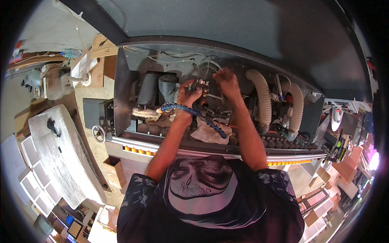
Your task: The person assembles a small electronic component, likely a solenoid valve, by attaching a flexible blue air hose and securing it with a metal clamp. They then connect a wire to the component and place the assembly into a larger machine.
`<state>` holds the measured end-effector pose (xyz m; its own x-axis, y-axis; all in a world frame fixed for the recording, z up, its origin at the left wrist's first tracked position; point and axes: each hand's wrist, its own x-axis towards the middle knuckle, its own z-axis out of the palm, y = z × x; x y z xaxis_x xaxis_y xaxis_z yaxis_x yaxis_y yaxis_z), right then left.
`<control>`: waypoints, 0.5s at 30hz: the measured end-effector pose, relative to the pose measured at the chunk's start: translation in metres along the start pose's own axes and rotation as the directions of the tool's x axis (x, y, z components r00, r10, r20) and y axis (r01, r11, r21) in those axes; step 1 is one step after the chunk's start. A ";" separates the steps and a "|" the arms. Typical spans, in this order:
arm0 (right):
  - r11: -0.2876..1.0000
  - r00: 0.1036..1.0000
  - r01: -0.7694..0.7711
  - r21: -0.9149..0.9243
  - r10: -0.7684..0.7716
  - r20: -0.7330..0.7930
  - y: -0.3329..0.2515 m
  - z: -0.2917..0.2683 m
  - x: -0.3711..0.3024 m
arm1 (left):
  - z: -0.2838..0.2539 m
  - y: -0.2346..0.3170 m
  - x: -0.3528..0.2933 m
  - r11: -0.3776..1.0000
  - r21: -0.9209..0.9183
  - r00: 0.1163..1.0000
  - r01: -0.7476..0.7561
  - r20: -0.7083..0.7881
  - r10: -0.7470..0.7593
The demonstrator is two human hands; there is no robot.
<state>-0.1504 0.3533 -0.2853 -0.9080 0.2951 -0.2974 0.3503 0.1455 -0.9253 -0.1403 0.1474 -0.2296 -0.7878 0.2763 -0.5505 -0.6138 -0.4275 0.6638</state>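
My left hand (187,96) is closed on a small dark block with brass-coloured and pale fittings (201,86); the thumb lies against its side. To the right of the block, my right hand (229,86) has its fingers curled together. A thin clear tube (210,62) arcs over to those fingertips, which seem to pinch it; the exact grip is partly hidden. A blue segmented hose (190,110) crosses in front of my left wrist. Both hands are inside the open machine housing (121,91). Below them lies a crumpled pale cloth (210,131).
Dark cylindrical motors (148,89) stand left of my hands. Two ribbed beige hoses (261,99) rise at the right. A metal rail (219,155) runs along the front edge. The raised dark cover (227,24) hangs beyond. A handwheel (98,133) sits outside at left.
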 end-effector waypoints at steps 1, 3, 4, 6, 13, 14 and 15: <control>0.995 0.998 0.066 -0.075 -0.066 0.013 0.004 -0.009 0.007 | 0.000 -0.005 0.003 1.000 -0.002 1.000 0.002 0.017 -0.002; 0.982 0.997 0.059 -0.177 -0.049 0.061 -0.011 -0.026 0.009 | -0.004 -0.016 0.009 1.000 -0.020 1.000 0.008 0.026 -0.008; 0.983 0.996 0.051 -0.174 -0.038 0.076 -0.010 -0.034 0.010 | -0.006 -0.022 0.012 0.999 -0.030 1.000 0.014 0.025 -0.013; 0.988 0.994 -0.009 -0.155 0.027 0.110 -0.014 -0.040 0.009 | -0.013 -0.032 0.017 1.000 -0.028 1.000 0.009 0.010 -0.008; 0.986 0.991 -0.118 -0.117 0.125 0.054 0.003 -0.027 -0.011 | -0.023 -0.033 0.018 0.999 -0.035 0.999 0.041 -0.007 -0.042; 0.988 0.996 -0.090 -0.124 0.092 0.014 0.003 -0.021 -0.015 | -0.024 -0.033 0.015 0.998 -0.047 0.999 0.049 -0.002 -0.050; 0.979 0.999 -0.028 -0.202 0.023 -0.025 0.003 -0.016 -0.018 | -0.028 -0.036 0.014 0.998 -0.049 1.000 0.030 -0.002 -0.031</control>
<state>-0.1292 0.3633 -0.2787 -0.8936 0.3217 -0.3130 0.4147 0.3253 -0.8498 -0.1279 0.1429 -0.2751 -0.7685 0.2872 -0.5717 -0.6341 -0.4607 0.6210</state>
